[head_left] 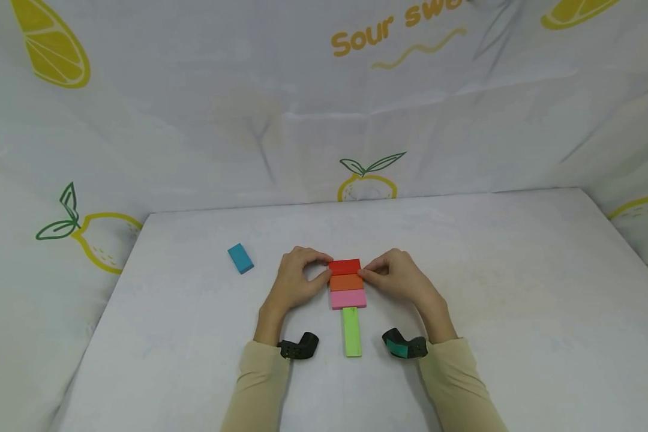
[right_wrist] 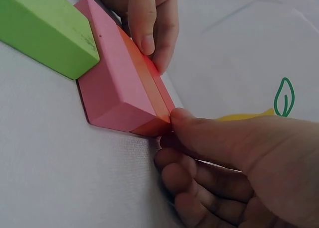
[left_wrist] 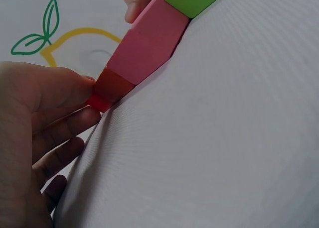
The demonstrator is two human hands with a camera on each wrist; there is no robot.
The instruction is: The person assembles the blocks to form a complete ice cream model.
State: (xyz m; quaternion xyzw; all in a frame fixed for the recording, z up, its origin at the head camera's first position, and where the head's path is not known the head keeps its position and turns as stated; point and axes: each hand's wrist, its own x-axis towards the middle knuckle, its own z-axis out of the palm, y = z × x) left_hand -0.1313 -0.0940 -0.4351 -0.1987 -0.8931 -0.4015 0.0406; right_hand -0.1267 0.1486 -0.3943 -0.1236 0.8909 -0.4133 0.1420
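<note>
A red block (head_left: 344,267) lies on the white-covered table at the far end of a row of blocks. My left hand (head_left: 296,279) pinches its left end between thumb and fingers, while my right hand (head_left: 402,276) grips the right end the same way. Directly against the red block is an orange block (head_left: 347,282), followed by a pink block (right_wrist: 112,73), all three side by side lengthwise. From the middle of the pink block's near side a narrow green block (head_left: 351,333) points toward me. In the right wrist view, fingertips partly cover the red block.
Off to the left, beyond my left hand, a blue block (head_left: 240,258) lies alone at a slant. A lemon-printed white cloth (head_left: 194,132) hangs behind the table (head_left: 518,300) and along its sides. Each wrist wears a dark band with a camera mount.
</note>
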